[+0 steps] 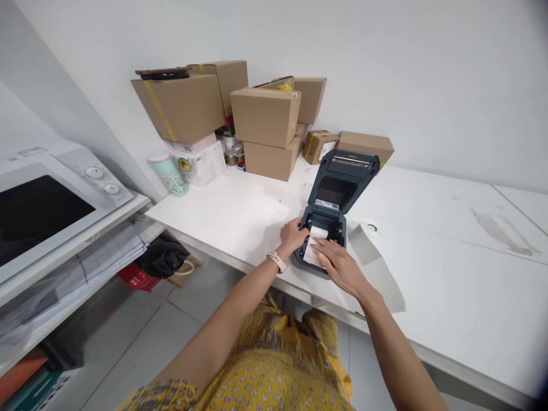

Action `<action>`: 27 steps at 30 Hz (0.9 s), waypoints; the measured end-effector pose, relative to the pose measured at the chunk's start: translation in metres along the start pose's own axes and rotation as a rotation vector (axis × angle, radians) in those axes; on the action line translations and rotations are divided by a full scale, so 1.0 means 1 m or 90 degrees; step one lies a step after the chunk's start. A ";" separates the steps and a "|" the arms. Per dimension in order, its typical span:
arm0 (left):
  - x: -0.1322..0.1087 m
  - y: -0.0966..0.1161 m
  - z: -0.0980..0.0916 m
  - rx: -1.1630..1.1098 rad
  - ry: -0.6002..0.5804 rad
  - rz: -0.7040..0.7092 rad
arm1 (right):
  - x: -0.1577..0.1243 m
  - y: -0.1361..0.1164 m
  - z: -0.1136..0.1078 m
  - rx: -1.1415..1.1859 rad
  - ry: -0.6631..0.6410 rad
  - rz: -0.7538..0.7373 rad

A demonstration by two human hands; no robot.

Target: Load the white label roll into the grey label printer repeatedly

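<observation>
A dark label printer [338, 181] stands on the white table with its lid raised. Inside its base lies a white paper roll [319, 232], from which a strip runs toward the front edge. My left hand [293, 235] grips the left side wall of the printer, fingers curled over it. With its fingers stretched out, my right hand [336, 261] rests on the white paper at the front of the base. Part of the paper is hidden under those fingers.
Cardboard boxes [265, 117] are stacked along the wall behind. A mint tumbler [168, 174] stands at the table's left end, near a microwave [55, 200]. Right of the printer lies a curling paper sheet [377, 271] on the table [449, 240].
</observation>
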State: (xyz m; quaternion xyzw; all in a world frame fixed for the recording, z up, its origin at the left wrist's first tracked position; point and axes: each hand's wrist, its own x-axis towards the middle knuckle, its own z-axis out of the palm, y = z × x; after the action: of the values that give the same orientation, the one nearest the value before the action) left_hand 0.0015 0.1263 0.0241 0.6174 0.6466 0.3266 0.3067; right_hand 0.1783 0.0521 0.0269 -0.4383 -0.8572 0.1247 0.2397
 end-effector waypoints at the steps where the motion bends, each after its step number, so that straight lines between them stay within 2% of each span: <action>1: 0.000 0.000 0.000 -0.001 -0.002 0.000 | -0.001 -0.002 0.001 -0.009 0.005 0.002; 9: 0.001 0.000 0.000 0.009 -0.001 -0.012 | -0.006 -0.005 0.006 -0.033 0.037 -0.009; 18: -0.001 0.003 -0.002 -0.005 -0.006 -0.008 | -0.007 -0.011 0.002 0.000 -0.004 -0.040; 27: 0.000 -0.003 0.001 -0.017 -0.005 0.009 | -0.015 -0.020 0.003 -0.023 -0.006 -0.043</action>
State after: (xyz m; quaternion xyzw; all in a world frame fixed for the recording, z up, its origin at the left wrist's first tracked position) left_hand 0.0004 0.1265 0.0212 0.6192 0.6367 0.3348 0.3149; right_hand 0.1706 0.0285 0.0282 -0.4129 -0.8748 0.1034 0.2315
